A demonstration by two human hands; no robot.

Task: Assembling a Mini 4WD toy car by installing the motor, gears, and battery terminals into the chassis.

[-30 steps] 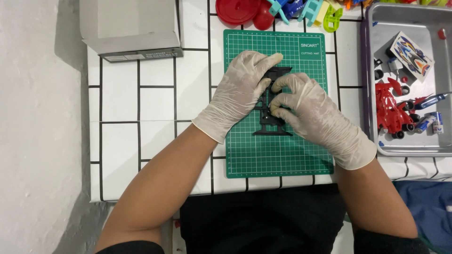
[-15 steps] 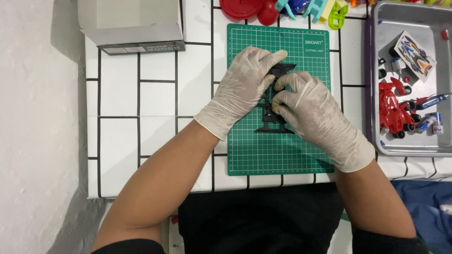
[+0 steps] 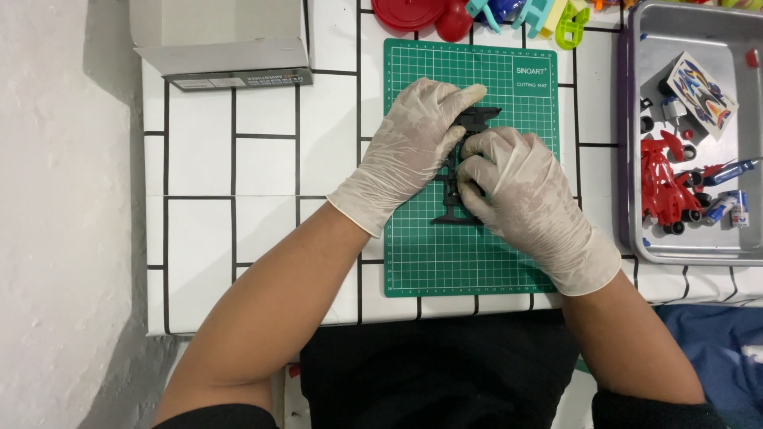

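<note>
Little changed since half a second ago: both gloved hands in the same place over the mat, view shifted only slightly. Left hand (image 3: 417, 139) laid across the upper end of the black plastic chassis (image 3: 461, 187), fingers (image 3: 465, 95) curled over its top edge and pressed against it. Right hand (image 3: 517, 191) clamped over the middle and right side of the same piece, fingertips (image 3: 477, 155) bent down onto it, touching the left hand's fingers. Chassis lying flat near the centre of the green cutting mat (image 3: 421, 262), mostly hidden under the gloves, lower end showing. Mat resting on the white tiled table (image 3: 238, 230). At the right, a metal tray (image 3: 636, 238) with a red car body (image 3: 660, 183), small wheels and a sticker sheet (image 3: 699, 94). Grey cardboard box (image 3: 222, 48) at the upper left; red and coloured plastic pieces (image 3: 477, 12) along the top edge.
</note>
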